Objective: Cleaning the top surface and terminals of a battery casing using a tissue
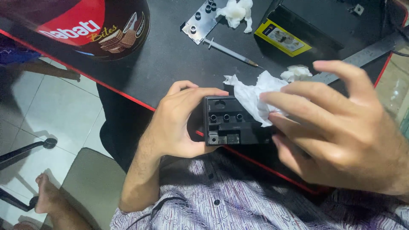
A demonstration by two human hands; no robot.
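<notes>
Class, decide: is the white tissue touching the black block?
Touching. The head view shows the white tissue, pinched in the right hand, pressed onto the black block.

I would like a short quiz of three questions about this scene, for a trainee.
1. True or false: the left hand holds the black block.
2. What does the right hand press on the block: (a) tissue, (b) syringe, (c) ruler?
3. Which round thing stands at the desk's far left?

Key: 1 true; 2 a; 3 the tin.
</notes>
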